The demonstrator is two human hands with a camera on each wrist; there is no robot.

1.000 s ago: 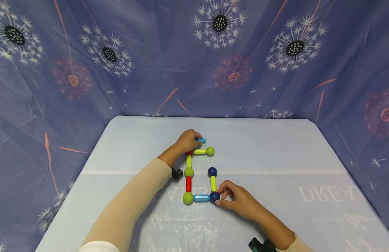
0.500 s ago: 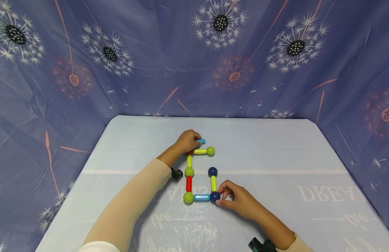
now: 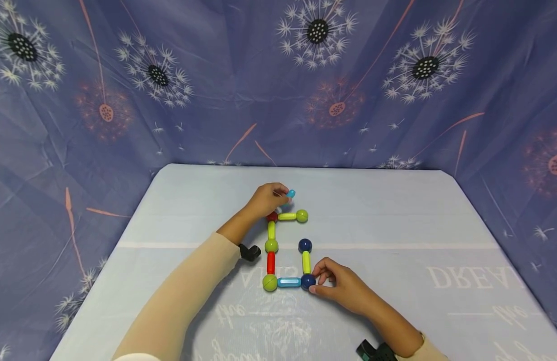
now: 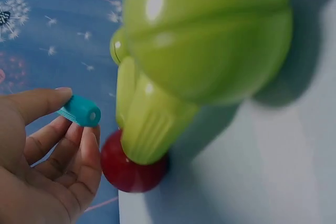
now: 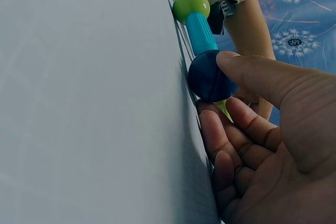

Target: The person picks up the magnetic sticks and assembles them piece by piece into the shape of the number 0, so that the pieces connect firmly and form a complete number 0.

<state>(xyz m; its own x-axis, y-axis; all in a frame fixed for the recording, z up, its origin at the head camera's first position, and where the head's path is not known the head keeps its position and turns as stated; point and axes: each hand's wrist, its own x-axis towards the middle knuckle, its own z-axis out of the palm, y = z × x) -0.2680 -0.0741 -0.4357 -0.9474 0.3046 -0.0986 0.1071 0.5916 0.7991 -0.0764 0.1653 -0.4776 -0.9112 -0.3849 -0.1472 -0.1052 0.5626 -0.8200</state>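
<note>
A frame of rods and balls lies flat on the pale blue table (image 3: 395,220). My left hand (image 3: 269,200) pinches a light blue rod (image 3: 290,193) (image 4: 80,111), lifted just above the red ball (image 3: 272,217) (image 4: 131,166) at the frame's far left corner. From that ball a yellow-green rod (image 3: 287,216) runs right to a green ball (image 3: 302,216). My right hand (image 3: 339,283) holds the dark blue ball (image 3: 308,281) (image 5: 210,76) at the near right corner with thumb and fingertips. A light blue rod (image 3: 289,282) (image 5: 199,32) links it to a green ball (image 3: 269,283) (image 5: 191,6).
A yellow-green rod (image 3: 307,261) rises from the held ball to another dark blue ball (image 3: 305,245). The left side runs through a red rod (image 3: 270,262), a green ball (image 3: 271,245) and a yellow-green rod (image 3: 271,229). A dandelion-print cloth (image 3: 125,100) walls the table's far and side edges.
My left hand has lifted the light blue rod up and slightly away from the far corner, uncovering the red ball. The right hand and the frame have stayed put.
</note>
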